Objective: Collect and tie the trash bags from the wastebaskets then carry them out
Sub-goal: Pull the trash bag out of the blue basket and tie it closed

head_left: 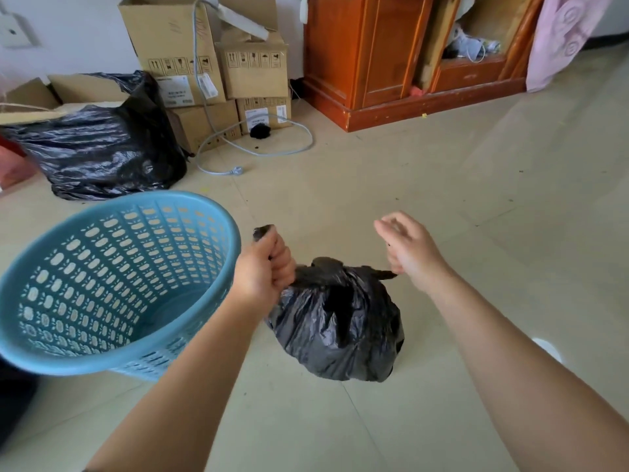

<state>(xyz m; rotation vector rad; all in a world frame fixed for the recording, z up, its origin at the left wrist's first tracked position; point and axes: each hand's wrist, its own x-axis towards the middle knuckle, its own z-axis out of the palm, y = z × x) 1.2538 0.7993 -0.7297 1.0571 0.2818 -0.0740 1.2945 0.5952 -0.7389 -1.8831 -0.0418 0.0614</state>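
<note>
Two hands at one knot, the risks listed first, then floor and room.

Risks, as judged:
- Left hand [263,272], at 9 o'clock of the bag [340,321], fist curled round one twisted tail of the bag mouth. A hard pull against thin film could tear the tail or split the neck.
- Right hand [410,252], at 3 o'clock of the bag, lower fingers pinching the short opposite tail, upper fingers loose and blurred. That tail is short; it may slip free and leave the knot slack, spilling trash when the bag is carried.
- Basket [112,284], blue, perforated, no liner, tilted just beside the left forearm at 9 o'clock; an elbow could knock it over.

Floor [442,199]: pale tile with visible joints and small specks of debris. The bag rests on it, centre of view.

Room, left to right:
- Large sack [102,141], black, slumped at 10 o'clock.
- Boxes [218,63], cardboard, stacked at 11 o'clock, a grey cord [258,149] looping from them across the tile.
- Cabinet [391,56], reddish wood, at 1 o'clock.
- Pink cloth [565,39] hanging at 2 o'clock.
</note>
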